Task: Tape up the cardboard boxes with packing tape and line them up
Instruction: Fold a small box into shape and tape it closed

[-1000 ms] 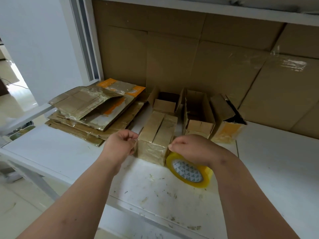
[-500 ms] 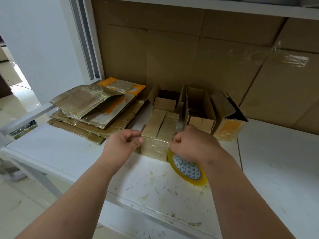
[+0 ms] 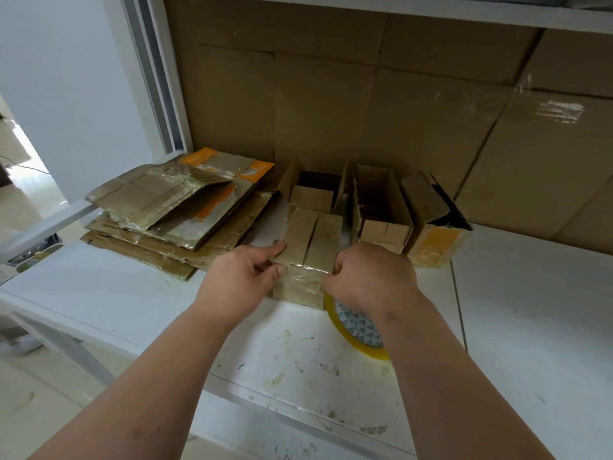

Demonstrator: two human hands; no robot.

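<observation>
Cardboard boxes crowd a white worktable (image 3: 99,293) backed by a wall of large brown cardboard sheets (image 3: 331,104), where a person works barehanded on the nearest carton. To the left, a stack of flattened boxes (image 3: 166,220), some glossy with tape and marked in orange, lies on the tabletop. Three open boxes stand in a row against the cardboard wall: one with raised flaps (image 3: 313,190), a taller narrow one (image 3: 381,207) beside it, and a third (image 3: 434,224) bearing an orange panel, tilted to the right. In front of them, near the table's front edge, sits the closed box (image 3: 310,240), its two top flaps meeting along a centre seam and its near face covered in shiny clear tape. The left hand (image 3: 240,280) holds the box's left front corner, thumb along the top edge and fingertips curled against the near face. The right hand (image 3: 368,277) pinches at the box's right front corner, fingers curled tight. Just beneath the right wrist, a yellowish roll of packing tape (image 3: 358,327) rests on the scuffed tabletop, touching the box's lower right corner.
</observation>
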